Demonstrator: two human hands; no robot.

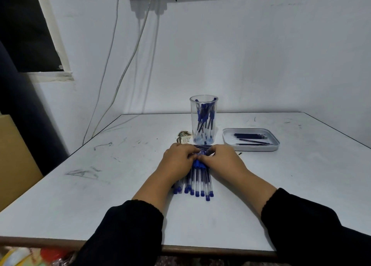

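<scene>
- Head view: gripping the far ends of a bundle of pens [197,182] with left hand [178,158] and right hand [222,158], fingers curled, knuckles almost meeting.
- Lying flat on the table [100,195], blue tips toward the near edge, well short of it.
- Just beyond the hands: clear cup [203,121], tray [251,147] to its right.
- Bare tabletop either side, side edges well apart from both hands.

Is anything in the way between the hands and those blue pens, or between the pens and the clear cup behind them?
No. The left hand and right hand grip the pens. Between them and the cup lie only a few thin dark refills, flat on the table; its mouth is open.
</scene>
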